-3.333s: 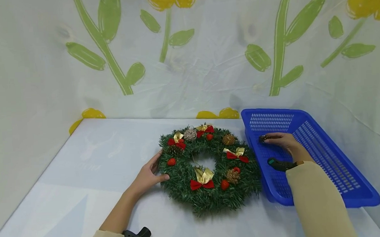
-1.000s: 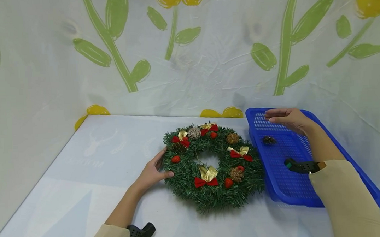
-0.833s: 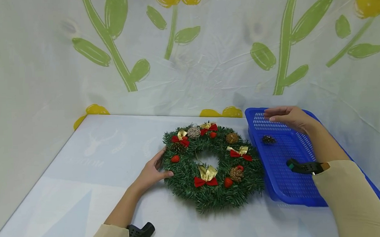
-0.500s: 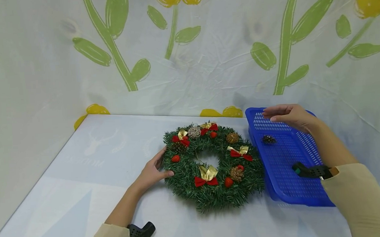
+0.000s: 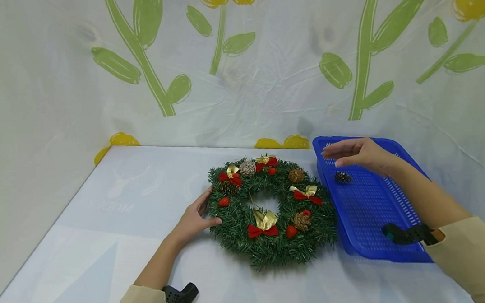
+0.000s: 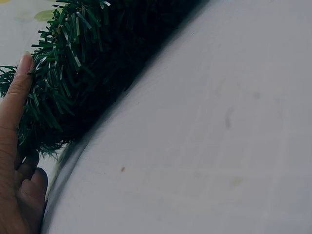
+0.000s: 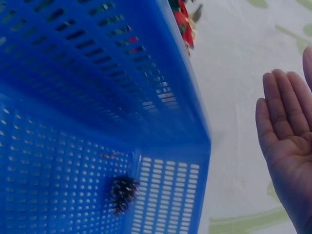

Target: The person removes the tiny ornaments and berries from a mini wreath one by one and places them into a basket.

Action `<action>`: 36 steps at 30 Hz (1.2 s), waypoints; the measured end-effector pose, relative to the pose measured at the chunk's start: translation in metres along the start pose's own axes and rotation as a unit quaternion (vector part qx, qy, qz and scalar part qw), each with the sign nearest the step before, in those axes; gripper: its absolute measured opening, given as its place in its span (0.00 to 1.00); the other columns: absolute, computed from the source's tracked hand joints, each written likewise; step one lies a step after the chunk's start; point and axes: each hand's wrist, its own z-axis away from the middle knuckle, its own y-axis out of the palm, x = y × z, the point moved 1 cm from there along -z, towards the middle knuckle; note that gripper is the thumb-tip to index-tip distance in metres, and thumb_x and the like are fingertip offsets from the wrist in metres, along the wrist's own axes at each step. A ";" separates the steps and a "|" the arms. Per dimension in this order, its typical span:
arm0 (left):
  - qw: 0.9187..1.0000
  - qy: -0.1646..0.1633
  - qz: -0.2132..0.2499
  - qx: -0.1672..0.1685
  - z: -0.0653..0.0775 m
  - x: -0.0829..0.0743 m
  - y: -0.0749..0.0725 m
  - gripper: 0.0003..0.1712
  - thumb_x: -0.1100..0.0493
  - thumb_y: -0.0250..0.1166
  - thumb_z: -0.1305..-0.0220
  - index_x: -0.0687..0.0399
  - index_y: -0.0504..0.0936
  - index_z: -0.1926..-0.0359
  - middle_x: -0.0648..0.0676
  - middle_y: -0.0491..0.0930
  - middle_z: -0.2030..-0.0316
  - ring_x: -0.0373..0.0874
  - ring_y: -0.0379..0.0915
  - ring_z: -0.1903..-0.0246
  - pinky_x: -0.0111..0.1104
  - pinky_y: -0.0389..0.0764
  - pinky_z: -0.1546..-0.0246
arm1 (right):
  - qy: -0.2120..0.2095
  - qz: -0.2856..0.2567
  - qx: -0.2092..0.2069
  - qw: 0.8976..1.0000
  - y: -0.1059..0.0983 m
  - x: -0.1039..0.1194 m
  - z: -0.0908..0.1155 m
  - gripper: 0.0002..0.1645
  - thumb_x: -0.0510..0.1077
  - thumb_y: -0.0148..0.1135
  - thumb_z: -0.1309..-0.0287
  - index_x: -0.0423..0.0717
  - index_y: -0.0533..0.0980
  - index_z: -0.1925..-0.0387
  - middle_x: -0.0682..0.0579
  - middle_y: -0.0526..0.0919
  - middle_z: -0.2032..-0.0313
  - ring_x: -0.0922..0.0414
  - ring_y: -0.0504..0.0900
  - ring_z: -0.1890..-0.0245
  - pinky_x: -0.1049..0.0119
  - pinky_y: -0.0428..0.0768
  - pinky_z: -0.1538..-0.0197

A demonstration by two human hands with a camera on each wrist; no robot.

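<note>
A green Christmas wreath [image 5: 247, 253] with red and gold bows, red berries and pine cones lies on the table. My left hand [image 5: 193, 223] grips its left edge, thumb on top. In the left wrist view, the thumb of that left hand [image 6: 12, 112] presses into the green tinsel [image 6: 68, 63], with curled fingers lower down. My right hand [image 5: 364, 154], holding nothing, hovers over the far part of a blue plastic basket [image 5: 349, 237]. Its palm and straight fingers [image 7: 287, 112] show in the right wrist view. A dark pine cone [image 5: 343, 177] lies in the basket.
The basket stands close against the wreath's right side, near the back wall. White cloth walls with green and yellow flower prints [image 5: 121, 66] enclose the white table [image 5: 119, 211] at the back and sides.
My right hand has let go of the dark pine cone, leaving it in the basket, and has risen. Lately it has shifted slightly left. The left hand keeps its hold on the wreath.
</note>
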 end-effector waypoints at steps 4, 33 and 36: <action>1.000 0.000 -0.001 0.000 0.000 -0.001 0.000 0.59 0.43 0.73 0.53 0.52 0.50 0.26 0.61 0.46 0.27 0.61 0.45 0.30 0.48 0.56 0.32 | -0.009 -0.019 -0.003 1.000 0.009 0.000 0.002 0.23 0.28 0.57 0.40 0.40 0.75 0.43 0.59 0.83 0.51 0.64 0.80 0.48 0.73 0.80 0.49; 1.000 0.005 -0.003 0.004 -0.001 0.001 -0.001 0.59 0.44 0.73 0.52 0.55 0.50 0.26 0.62 0.46 0.27 0.62 0.44 0.30 0.49 0.56 0.32 | 0.016 0.027 -0.167 0.985 0.105 0.019 0.032 0.22 0.37 0.69 0.47 0.35 0.76 0.49 0.66 0.84 0.58 0.66 0.81 0.55 0.75 0.82 0.54; 1.000 0.006 -0.005 0.003 -0.001 -0.001 -0.001 0.59 0.45 0.73 0.52 0.55 0.50 0.26 0.62 0.46 0.27 0.62 0.44 0.30 0.49 0.56 0.32 | 0.000 0.031 -0.173 0.984 0.115 0.018 0.037 0.22 0.36 0.68 0.47 0.35 0.76 0.50 0.65 0.84 0.57 0.66 0.81 0.54 0.75 0.81 0.53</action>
